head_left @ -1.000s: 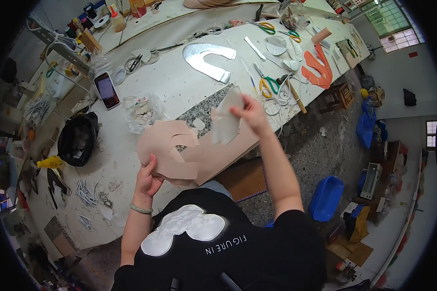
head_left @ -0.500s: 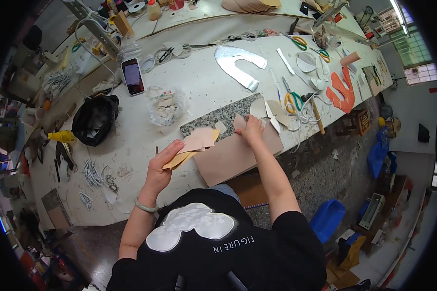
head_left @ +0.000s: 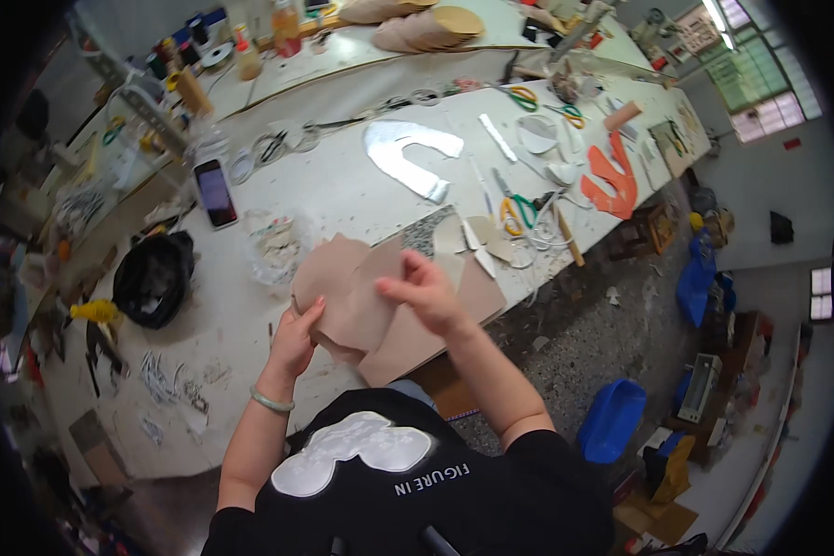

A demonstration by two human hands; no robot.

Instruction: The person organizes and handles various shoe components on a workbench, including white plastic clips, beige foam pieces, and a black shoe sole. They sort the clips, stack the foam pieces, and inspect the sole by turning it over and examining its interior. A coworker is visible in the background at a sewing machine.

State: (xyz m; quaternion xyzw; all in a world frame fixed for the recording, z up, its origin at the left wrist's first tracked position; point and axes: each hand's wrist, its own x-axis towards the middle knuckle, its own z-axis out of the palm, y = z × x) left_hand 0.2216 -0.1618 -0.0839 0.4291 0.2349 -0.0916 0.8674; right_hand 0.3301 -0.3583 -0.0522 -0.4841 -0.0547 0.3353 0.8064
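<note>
My left hand [head_left: 296, 339] grips the edge of several pinkish-beige sheet pieces [head_left: 332, 278], perhaps leather, with its thumb on top. They fan out above the near edge of the bench. My right hand [head_left: 426, 295] pinches a similar cut piece [head_left: 385, 264] between thumb and fingers and holds it up against the stack. Under both hands lies a flat beige board [head_left: 408, 352], partly covered by the pieces. A speckled stone slab [head_left: 423, 239] shows behind it, mostly hidden. Pale cut scraps [head_left: 449, 236] rest on the slab's right end.
A silver U-shaped piece [head_left: 389, 153], scissors [head_left: 511, 215], a white cord [head_left: 551, 239] and orange cut pieces [head_left: 612, 190] lie beyond. To the left are a phone [head_left: 215, 195], a clear bag of scraps [head_left: 276, 248] and a black-lined bin [head_left: 155, 278].
The stack in my left hand has turned over, now showing broad beige faces instead of yellow edges. My right hand has lifted a piece off the slab and brought it left to the stack.
</note>
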